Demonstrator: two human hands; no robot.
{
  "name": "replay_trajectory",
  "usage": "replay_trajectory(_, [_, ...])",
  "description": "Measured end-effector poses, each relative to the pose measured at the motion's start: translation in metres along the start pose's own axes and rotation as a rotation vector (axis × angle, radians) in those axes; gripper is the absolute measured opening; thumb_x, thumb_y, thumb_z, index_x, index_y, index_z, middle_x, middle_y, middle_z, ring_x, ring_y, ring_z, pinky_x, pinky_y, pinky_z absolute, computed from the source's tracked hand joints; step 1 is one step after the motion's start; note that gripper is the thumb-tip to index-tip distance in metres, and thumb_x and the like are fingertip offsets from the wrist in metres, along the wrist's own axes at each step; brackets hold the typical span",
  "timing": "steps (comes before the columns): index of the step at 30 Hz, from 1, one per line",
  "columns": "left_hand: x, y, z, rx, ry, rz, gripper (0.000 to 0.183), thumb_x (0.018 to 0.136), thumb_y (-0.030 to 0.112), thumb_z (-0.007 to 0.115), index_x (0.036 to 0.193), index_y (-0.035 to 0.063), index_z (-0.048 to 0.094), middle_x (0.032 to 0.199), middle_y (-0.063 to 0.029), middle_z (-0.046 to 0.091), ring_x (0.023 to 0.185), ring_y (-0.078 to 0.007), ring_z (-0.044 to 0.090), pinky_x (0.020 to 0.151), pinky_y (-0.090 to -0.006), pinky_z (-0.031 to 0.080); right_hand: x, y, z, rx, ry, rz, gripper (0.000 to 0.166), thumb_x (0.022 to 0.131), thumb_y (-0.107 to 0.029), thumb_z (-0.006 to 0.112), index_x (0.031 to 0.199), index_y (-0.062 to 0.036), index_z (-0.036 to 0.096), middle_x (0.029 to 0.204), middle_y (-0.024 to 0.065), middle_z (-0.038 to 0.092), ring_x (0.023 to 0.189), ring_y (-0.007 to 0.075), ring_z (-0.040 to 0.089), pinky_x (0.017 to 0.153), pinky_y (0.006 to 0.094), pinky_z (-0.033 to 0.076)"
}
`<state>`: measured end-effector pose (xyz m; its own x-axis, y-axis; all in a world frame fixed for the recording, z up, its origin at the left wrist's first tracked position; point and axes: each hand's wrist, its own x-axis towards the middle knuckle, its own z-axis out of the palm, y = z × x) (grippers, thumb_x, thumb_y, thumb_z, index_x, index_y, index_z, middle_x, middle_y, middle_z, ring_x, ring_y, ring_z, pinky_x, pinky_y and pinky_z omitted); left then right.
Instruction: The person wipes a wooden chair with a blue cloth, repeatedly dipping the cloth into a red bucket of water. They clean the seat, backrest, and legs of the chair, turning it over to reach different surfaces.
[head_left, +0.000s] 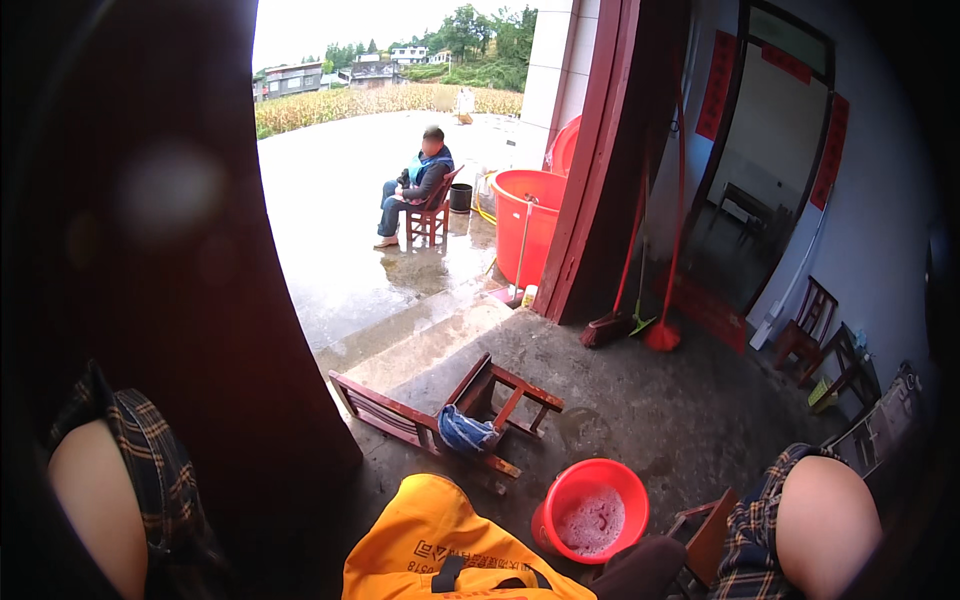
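Note:
Both of my hands are out of view; only my upper arms in plaid sleeves show at the left and right edges. An orange apron (450, 532) with printed writing covers my front. To the right of it stands a red plastic bucket (592, 510) holding sudsy water. A wooden chair (390, 412) lies tipped over on the concrete floor before me, with a blue denim cloth (465, 430) draped over it. At the lower right, part of another piece of wooden furniture (705, 532) shows beside the bucket.
Large dark red door panels (172, 300) frame the doorway at left and right. Brooms (607, 328) lean inside, right of the opening. Outside, beyond a concrete step (420, 341), a person (427, 180) sits on a chair near a big red tub (517, 225). Chairs (806, 326) stand along the right wall.

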<state>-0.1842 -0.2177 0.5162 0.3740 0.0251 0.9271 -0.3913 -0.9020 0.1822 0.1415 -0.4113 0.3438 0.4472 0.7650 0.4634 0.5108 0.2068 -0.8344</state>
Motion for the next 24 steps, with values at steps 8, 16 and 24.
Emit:
replay_trajectory(8, [-0.003, -0.001, 0.002, -0.013, -0.007, -0.027, 0.033, 0.097, 0.032, 0.049, 0.116, 0.0047, 0.054, 0.114, -0.0127, 0.059, 0.105, -0.025, 0.054, 0.093, -0.0416, 0.039, -0.002, 0.002, 0.002, -0.008, 0.005, 0.044, 0.021, 0.08, -0.025, 0.071, 0.099, -0.0156, 0.067, 0.09, -0.0019, 0.063, 0.081, 0.0129, 0.053, 0.072, 0.0298, 0.043])
replay_trajectory(16, [-0.003, -0.006, 0.0, -0.012, 0.01, -0.025, 0.034, 0.097, 0.032, 0.049, 0.117, 0.0044, 0.054, 0.115, -0.0129, 0.059, 0.106, -0.0253, 0.054, 0.094, -0.042, 0.038, 0.003, 0.003, 0.003, -0.022, 0.012, 0.049, 0.022, 0.08, -0.026, 0.071, 0.099, -0.016, 0.067, 0.09, -0.0019, 0.063, 0.082, 0.0131, 0.052, 0.072, 0.0299, 0.043])
replay_trajectory(24, [-0.004, -0.003, -0.008, -0.011, 0.041, -0.049, 0.035, 0.097, 0.032, 0.049, 0.118, 0.0041, 0.055, 0.116, -0.0131, 0.059, 0.107, -0.0256, 0.055, 0.095, -0.0424, 0.038, 0.006, -0.002, 0.005, -0.051, 0.013, -0.012, 0.023, 0.08, -0.028, 0.071, 0.1, -0.0163, 0.067, 0.09, -0.0018, 0.062, 0.082, 0.0134, 0.052, 0.072, 0.0301, 0.042])
